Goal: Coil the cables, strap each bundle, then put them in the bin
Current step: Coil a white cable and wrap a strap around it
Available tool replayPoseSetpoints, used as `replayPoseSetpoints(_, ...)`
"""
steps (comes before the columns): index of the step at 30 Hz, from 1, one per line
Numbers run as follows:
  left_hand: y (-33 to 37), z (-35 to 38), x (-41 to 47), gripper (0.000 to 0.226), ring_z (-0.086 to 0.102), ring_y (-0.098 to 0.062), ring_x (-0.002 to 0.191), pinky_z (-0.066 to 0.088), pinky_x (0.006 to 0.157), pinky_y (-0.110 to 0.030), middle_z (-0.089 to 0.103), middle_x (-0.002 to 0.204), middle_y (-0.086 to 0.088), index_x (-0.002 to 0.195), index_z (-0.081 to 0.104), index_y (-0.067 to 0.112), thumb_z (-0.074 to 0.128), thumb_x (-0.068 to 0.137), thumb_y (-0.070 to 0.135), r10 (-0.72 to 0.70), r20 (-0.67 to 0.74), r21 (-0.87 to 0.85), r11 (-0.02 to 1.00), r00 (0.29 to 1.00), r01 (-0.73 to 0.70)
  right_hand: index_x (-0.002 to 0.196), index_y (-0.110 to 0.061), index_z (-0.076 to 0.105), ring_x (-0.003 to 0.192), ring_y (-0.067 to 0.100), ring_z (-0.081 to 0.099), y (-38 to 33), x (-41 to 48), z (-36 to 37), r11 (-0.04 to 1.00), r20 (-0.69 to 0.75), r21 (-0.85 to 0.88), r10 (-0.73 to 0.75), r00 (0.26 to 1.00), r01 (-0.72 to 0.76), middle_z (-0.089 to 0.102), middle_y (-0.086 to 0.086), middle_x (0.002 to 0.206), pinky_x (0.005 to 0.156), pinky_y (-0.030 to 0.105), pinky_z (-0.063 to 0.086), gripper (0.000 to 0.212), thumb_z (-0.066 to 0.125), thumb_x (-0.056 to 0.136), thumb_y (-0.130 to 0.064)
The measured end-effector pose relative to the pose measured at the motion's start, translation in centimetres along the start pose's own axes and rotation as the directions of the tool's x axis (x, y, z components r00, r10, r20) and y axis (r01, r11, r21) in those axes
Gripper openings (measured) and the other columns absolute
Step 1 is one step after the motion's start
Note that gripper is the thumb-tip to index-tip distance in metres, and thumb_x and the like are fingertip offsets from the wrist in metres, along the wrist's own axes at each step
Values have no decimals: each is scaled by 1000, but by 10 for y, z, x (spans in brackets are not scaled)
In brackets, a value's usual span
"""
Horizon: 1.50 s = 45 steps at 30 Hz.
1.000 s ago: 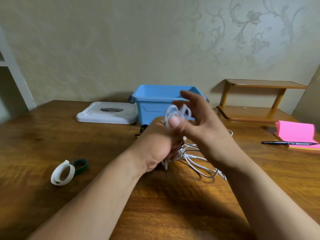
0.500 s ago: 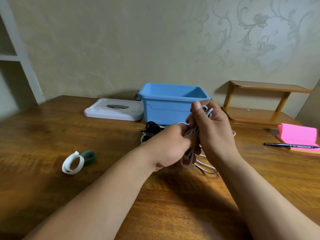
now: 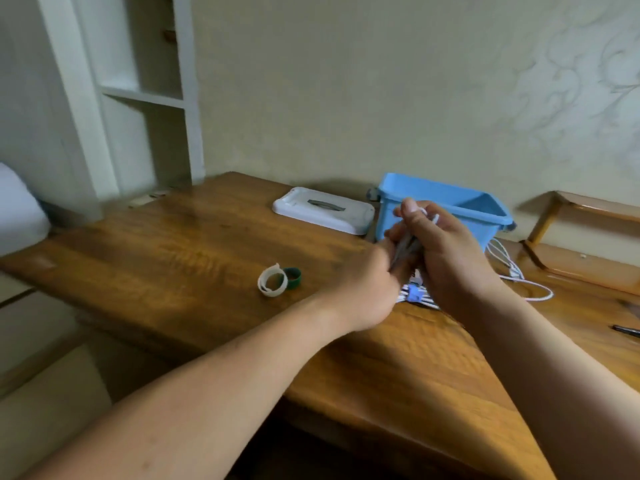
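The right hand [image 3: 446, 258], splayed over the loops a second ago, now clenches the white cable coil [image 3: 403, 252] together with the left hand [image 3: 363, 289], just near of the blue bin [image 3: 450, 199], with the loose tail [image 3: 540, 295] trailing right, so coiling appears nearly complete and the white strap [image 3: 272, 281] at left is probably next.

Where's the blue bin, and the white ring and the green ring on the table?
blue bin [image 3: 491, 233]: head view, front wall by its right corner.
white ring [image 3: 273, 292]: head view, near edge of the band.
green ring [image 3: 295, 280]: head view, outer side of the band.
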<state>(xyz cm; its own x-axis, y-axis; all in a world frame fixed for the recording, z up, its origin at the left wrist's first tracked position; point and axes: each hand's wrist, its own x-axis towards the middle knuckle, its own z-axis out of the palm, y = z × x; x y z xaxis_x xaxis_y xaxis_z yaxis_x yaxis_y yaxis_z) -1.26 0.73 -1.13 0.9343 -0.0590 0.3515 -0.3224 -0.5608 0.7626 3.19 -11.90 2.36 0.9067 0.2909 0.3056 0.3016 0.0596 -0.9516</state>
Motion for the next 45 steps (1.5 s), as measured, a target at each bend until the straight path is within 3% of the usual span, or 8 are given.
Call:
replayPoseSetpoints(4,-34,-59,-27,34,49,-10,54,39,55,-27,56,65,7,103,67,21,47,112,47,-162,-222,-220,969,961,113,119,-24,67,100,20,73,9,10,35,989,70,-144,-4,998,14,75,1,108,85,36,57,37,57,104,-56)
replayPoseSetpoints(7,-59,-96,-43,37,50,-16,59,43,56,-31,56,72,2,99,67,20,53,107,53,-298,-315,-205,948,901,242,115,-34,69,93,6,67,28,11,57,616,294,-751,-6,956,235,70,-15,102,80,27,56,13,62,105,-29)
replayPoseSetpoints(11,-84,-116,-53,21,63,-16,68,44,55,-25,68,85,0,101,65,25,65,104,47,-356,-295,54,920,887,388,130,-38,65,102,12,63,40,16,93,376,419,-866,191,888,328,62,-10,116,87,35,58,33,62,102,-22)
replayPoseSetpoints(19,-98,-108,-27,10,69,-15,75,64,73,-37,70,87,5,99,69,28,66,104,36,-386,-213,465,767,897,441,98,-33,71,90,9,57,38,6,81,413,354,-860,59,933,300,53,-12,103,77,28,50,3,70,100,-31)
replayPoseSetpoints(28,-55,-82,-15,12,70,-11,71,64,65,-29,69,86,5,105,66,27,61,108,38,-255,-259,279,903,931,326,97,-32,73,75,6,62,25,-35,-10,808,163,-572,-56,985,141,71,-11,85,70,21,47,5,73,101,-28)
replayPoseSetpoints(34,-14,-39,-25,23,51,-5,51,42,57,-26,57,59,13,108,70,25,64,104,47,-126,135,-198,969,983,151,104,-11,69,79,17,59,32,-57,-35,984,208,-171,-12,978,48,69,3,88,71,32,49,7,66,104,-18)
replayPoseSetpoints(40,-7,-11,-23,18,42,-13,53,40,52,-33,48,60,3,98,59,15,65,107,30,-131,177,-418,887,975,195,94,-17,66,82,16,57,33,-74,-55,866,199,473,76,977,-163,66,9,95,78,31,46,5,65,97,-20)
replayPoseSetpoints(45,4,17,-21,12,41,-15,51,35,51,-34,49,59,1,103,65,14,62,107,24,-223,74,-374,897,972,234,101,-19,62,88,15,62,38,-77,-63,809,-1,578,138,990,-112,67,3,88,84,32,44,9,60,99,-27)
